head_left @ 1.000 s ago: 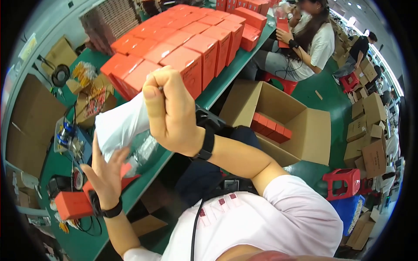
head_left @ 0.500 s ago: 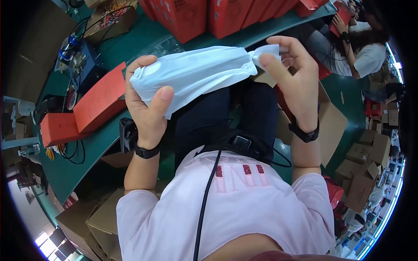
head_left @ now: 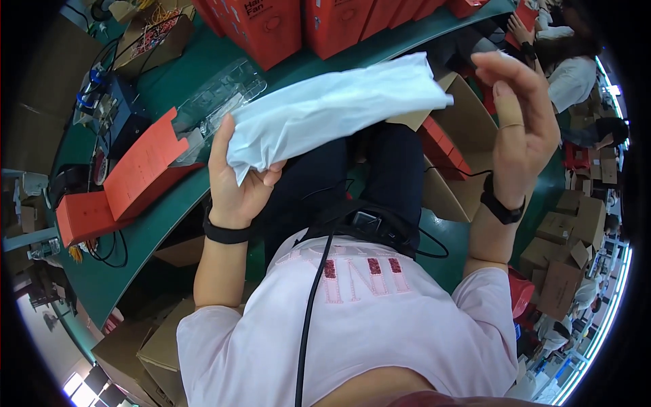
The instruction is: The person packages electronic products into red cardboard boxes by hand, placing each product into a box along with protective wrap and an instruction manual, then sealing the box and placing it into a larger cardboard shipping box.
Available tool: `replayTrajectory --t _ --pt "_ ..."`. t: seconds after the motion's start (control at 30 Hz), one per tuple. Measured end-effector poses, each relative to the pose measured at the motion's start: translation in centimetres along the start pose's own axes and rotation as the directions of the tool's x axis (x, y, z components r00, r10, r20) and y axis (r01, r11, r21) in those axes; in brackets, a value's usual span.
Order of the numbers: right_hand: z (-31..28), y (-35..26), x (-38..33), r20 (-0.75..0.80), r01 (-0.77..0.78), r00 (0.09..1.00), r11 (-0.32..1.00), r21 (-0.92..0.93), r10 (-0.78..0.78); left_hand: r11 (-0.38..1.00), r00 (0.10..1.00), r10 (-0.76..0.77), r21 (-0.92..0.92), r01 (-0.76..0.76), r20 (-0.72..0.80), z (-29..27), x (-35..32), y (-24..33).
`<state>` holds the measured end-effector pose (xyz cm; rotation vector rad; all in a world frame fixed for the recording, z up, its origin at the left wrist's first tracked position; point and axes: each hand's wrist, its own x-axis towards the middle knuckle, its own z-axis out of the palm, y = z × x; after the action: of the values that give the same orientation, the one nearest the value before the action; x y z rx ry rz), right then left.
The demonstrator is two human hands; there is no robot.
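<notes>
My left hand (head_left: 243, 186) grips the near left end of a long pale-blue soft bag (head_left: 332, 102), thumb along its edge and fingers curled beneath. The bag slants up to the right above my lap, its far end loose and flat. Whatever lies inside it is hidden. To the right of that end, my right hand (head_left: 525, 115) is raised apart from the bag, fingers bent and holding nothing. An opened red box (head_left: 142, 163) rests on the green table (head_left: 163, 210) left of my left hand, with a clear plastic tray (head_left: 234, 81) behind it.
Tall red boxes (head_left: 271, 34) stand in a row at the table's far side. A cardboard box (head_left: 471, 136) holding red boxes sits right of my legs. A carton of wires (head_left: 152, 41) and a blue device (head_left: 129, 112) are far left. A co-worker (head_left: 569, 81) sits far right.
My right hand has let go of the bag's gathered end and moved right. That end has opened out flat. My left hand has shifted its grip, its fingers now under the bag.
</notes>
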<state>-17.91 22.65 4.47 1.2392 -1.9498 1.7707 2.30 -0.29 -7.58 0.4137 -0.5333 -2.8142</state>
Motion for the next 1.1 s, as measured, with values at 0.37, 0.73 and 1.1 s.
replayTrajectory --t 0.37,0.73,1.1 --pt "1.0 0.5 -0.1 0.370 -0.405 0.845 0.914 -0.027 0.386 0.834 0.941 0.339 0.461 -0.303 0.005 1.9 -0.4 -1.3" --pt "1.5 2.6 0.9 0.534 -0.532 0.641 0.820 -0.210 0.552 0.742 0.882 0.464 0.508 -0.439 0.085 1.8 -1.0 -1.4" --pt "0.0 2.6 1.5 0.479 -0.309 0.871 0.881 0.359 0.110 0.806 0.918 0.393 0.462 -0.371 0.052 1.4 -0.2 -1.6"
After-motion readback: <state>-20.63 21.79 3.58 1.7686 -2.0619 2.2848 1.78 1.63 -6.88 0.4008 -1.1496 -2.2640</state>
